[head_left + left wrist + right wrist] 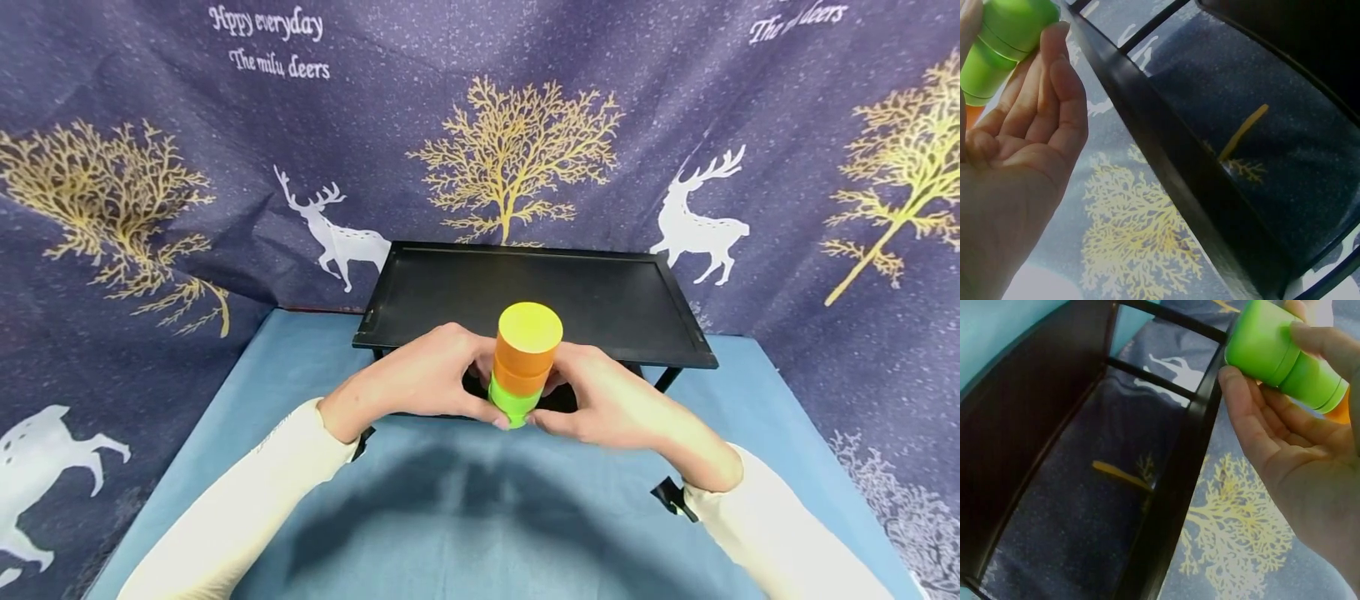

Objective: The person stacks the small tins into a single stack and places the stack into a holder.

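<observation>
A stack of cups [527, 354] is held up between both hands in front of a black rack. Its flat top is yellow, its middle orange and its lower part green. The left hand [427, 375] grips the stack from the left, thumb on the green part [515, 402]. From the right, the right hand [611, 400] grips it too, its thumb close to the other one. In the left wrist view the green cups [1013, 28] lie against the left fingers. The right wrist view shows the right thumb and fingers around the green cups [1266, 347]. The stack hides some fingertips.
Behind the hands stands the black rack [517, 287], with a flat top and thin legs, on a blue cloth [450, 517]. A dark curtain [375, 125] with deer and golden trees hangs at the back. Shadows of the arms fall on the cloth.
</observation>
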A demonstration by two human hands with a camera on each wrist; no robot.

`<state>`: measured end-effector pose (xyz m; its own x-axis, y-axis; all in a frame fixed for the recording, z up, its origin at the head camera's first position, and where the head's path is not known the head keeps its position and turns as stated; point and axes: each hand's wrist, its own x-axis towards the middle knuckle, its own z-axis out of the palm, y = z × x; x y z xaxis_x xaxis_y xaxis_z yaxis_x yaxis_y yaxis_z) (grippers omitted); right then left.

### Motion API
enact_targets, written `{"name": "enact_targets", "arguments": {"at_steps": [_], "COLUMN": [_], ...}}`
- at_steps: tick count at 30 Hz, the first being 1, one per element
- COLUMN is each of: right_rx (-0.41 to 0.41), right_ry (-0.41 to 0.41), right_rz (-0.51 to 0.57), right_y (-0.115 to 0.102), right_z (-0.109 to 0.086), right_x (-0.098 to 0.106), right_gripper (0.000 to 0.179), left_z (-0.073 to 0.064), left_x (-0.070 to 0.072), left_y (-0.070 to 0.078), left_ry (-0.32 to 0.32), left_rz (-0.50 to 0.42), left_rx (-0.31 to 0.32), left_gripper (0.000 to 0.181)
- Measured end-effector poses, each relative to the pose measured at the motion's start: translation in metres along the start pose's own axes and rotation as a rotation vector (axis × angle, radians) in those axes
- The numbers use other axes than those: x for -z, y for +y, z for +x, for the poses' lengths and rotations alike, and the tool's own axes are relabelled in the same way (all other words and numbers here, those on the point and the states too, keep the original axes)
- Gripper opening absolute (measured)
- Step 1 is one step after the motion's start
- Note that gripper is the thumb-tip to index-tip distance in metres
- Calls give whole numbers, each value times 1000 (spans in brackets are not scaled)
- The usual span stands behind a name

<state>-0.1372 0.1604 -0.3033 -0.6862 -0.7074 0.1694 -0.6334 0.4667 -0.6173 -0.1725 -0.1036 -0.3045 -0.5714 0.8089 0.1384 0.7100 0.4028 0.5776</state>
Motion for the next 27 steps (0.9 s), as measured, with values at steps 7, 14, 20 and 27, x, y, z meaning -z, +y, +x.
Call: {"name": "enact_targets", "arguments": {"at_steps": [7, 14, 20, 27], "right_rx": [2, 27, 34, 16], "right_ry": [1, 33, 43, 41], "right_rz": [-1, -19, -9, -1], "right_y": [0, 2, 5, 9], "right_z": [2, 10, 15, 23], "right_x": [8, 16, 24, 30], "right_gripper": [47, 47, 47, 47], "left_z": [5, 11, 18, 25], "left_x": [5, 12, 19, 27], "left_y": [0, -2, -5, -9], "left_ry": [-1, 26, 40, 55], "left_rz": [-30, -39, -45, -36], "left_rx": [-1, 4, -6, 0], "left_gripper": [45, 51, 48, 50]}}
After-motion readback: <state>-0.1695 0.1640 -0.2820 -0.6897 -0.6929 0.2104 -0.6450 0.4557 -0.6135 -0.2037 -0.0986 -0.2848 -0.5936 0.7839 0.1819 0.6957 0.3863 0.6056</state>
